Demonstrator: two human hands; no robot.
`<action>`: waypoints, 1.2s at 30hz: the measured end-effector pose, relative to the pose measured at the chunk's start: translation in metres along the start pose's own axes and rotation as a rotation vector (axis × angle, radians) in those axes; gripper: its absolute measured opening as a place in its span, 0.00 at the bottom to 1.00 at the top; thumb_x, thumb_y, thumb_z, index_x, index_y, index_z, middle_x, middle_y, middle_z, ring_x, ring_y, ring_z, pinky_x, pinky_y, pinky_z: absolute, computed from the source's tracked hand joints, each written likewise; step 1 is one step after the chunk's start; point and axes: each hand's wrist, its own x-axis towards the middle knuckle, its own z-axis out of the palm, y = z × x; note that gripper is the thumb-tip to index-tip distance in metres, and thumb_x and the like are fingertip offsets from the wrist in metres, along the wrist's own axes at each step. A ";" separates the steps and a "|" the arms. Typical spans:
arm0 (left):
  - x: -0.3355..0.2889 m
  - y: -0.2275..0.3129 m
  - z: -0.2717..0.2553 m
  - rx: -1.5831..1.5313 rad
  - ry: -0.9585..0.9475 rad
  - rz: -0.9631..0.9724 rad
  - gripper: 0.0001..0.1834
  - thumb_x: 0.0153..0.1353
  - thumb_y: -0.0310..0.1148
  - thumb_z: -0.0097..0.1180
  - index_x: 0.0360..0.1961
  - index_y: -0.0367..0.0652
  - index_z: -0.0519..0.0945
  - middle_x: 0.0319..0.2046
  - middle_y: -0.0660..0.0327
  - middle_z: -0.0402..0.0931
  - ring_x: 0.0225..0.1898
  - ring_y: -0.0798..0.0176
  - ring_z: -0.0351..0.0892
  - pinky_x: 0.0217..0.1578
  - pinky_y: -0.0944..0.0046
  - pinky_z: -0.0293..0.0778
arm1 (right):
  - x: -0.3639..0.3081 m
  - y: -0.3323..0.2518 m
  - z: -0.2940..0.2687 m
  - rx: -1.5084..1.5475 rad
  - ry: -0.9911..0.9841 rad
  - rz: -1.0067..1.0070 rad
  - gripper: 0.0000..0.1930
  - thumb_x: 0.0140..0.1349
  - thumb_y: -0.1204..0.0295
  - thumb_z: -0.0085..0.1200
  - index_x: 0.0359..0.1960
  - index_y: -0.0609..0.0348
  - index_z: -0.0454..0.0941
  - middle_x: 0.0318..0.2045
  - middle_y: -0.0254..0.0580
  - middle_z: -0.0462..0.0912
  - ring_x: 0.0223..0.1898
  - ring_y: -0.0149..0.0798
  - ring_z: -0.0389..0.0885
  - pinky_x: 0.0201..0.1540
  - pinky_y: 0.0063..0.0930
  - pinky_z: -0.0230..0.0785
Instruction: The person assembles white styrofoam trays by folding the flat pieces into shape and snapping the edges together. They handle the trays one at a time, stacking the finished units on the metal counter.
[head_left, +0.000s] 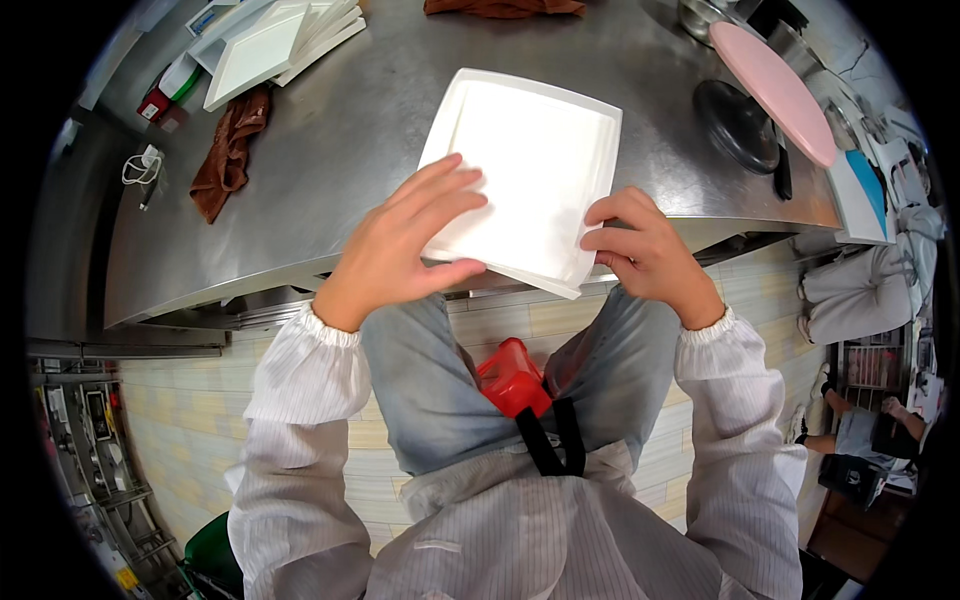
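Note:
A shallow white square tray (pixel 535 170) with a raised rim lies at the front edge of the steel table, its near corner jutting out past that edge. My left hand (pixel 405 235) is over its near left side, fingers spread and slightly blurred. Whether those fingertips touch the tray or hover just above it, I cannot tell. On the other side, my right hand (pixel 645 245) grips the near right rim, fingertips bent over the edge. The inside of the tray looks plain white and bright.
More white trays (pixel 270 45) are stacked at the far left, beside a brown cloth (pixel 232 150). To the right, a black lid (pixel 735 125), a knife (pixel 783 170) and a pink round board (pixel 772 92) sit on the table (pixel 340 130). Other people's legs (pixel 860 295) show at far right.

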 end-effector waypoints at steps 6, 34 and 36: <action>-0.011 -0.013 -0.024 -0.505 0.024 -0.101 0.30 0.58 0.27 0.69 0.63 0.42 0.79 0.69 0.49 0.73 0.72 0.46 0.72 0.67 0.52 0.74 | -0.005 0.008 -0.008 0.108 0.067 0.116 0.13 0.48 0.85 0.66 0.36 0.60 0.80 0.42 0.39 0.80 0.43 0.45 0.80 0.45 0.35 0.74; 0.054 -0.061 -0.010 -0.222 -0.104 0.172 0.08 0.61 0.24 0.66 0.42 0.40 0.86 0.45 0.58 0.87 0.47 0.51 0.85 0.51 0.57 0.79 | -0.008 0.041 -0.027 0.358 0.236 0.223 0.04 0.65 0.86 0.56 0.38 0.67 0.78 0.41 0.42 0.78 0.34 0.30 0.79 0.34 0.22 0.75; 0.057 -0.061 -0.012 -0.204 -0.106 0.192 0.09 0.62 0.24 0.66 0.43 0.41 0.85 0.43 0.58 0.87 0.46 0.51 0.85 0.50 0.57 0.79 | -0.007 0.041 -0.028 0.363 0.226 0.245 0.05 0.65 0.87 0.54 0.39 0.66 0.78 0.40 0.41 0.77 0.34 0.30 0.80 0.35 0.22 0.75</action>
